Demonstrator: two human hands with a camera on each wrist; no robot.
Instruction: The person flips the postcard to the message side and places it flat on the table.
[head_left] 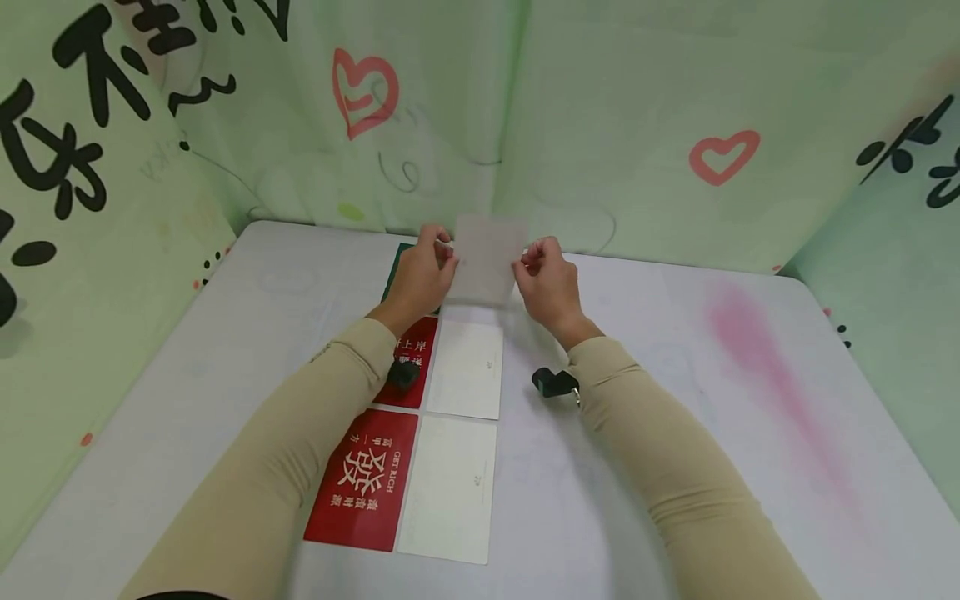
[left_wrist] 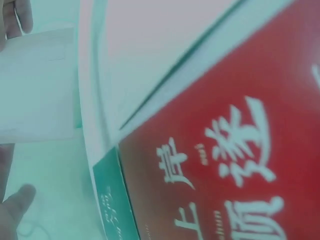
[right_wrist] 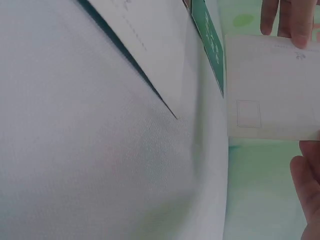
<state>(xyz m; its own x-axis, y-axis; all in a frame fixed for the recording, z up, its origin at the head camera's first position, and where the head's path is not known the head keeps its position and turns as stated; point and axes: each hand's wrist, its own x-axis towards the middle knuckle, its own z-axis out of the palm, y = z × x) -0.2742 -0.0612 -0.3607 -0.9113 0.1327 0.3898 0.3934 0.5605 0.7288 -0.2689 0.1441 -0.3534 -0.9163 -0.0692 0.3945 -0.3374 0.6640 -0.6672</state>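
A whitish postcard (head_left: 489, 260) is held up over the far part of the table. My left hand (head_left: 420, 277) pinches its left edge, and my right hand (head_left: 550, 285) pinches its right edge. Faint print and a small stamp box show on the postcard (right_wrist: 270, 90) in the right wrist view. Below the left hand lies a green card (head_left: 396, 265), partly covered by that hand. Nearer, a red card (head_left: 412, 379) with white characters lies beside a white card (head_left: 467, 369), partly hidden by the left sleeve.
At the front, another red card (head_left: 367, 475) reading GET RICH lies beside a second white card (head_left: 447, 487). The white table (head_left: 645, 467) has a pink stain (head_left: 757, 342) at right. Green curtains (head_left: 615, 100) with hearts and black lettering stand behind and beside it.
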